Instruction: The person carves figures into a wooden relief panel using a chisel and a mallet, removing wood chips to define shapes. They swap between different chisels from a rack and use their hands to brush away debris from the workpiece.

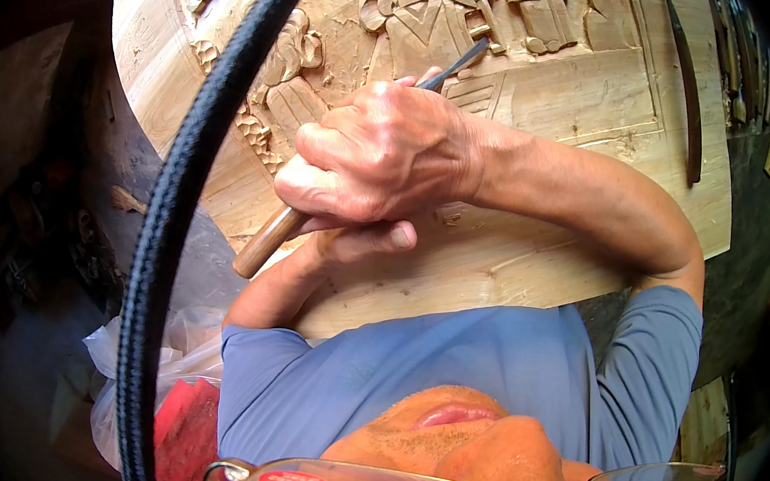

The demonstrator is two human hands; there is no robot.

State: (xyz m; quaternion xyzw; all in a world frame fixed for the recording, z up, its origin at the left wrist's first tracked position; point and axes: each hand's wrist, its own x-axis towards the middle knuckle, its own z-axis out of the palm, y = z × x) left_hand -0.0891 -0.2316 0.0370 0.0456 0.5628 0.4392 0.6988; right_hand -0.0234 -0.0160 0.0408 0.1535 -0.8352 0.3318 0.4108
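My right hand point(381, 150) is closed round a chisel, with its wooden handle point(261, 245) sticking out toward the lower left and its dark blade point(457, 63) angled to the upper right. The blade's tip rests on or just over the relief carving point(411, 11) of a pale wooden panel point(584, 244). Beneath my right hand is my left hand point(371, 239), thumb stretched to the right; its other fingers are hidden, so I cannot tell whether they hold the handle.
A long dark tool point(690, 104) lies on the panel's right part, near several long tools point(746, 73). A black braided cord point(166, 244) crosses the view at left. A clear plastic bag point(115, 362) and red object point(184, 417) sit at lower left.
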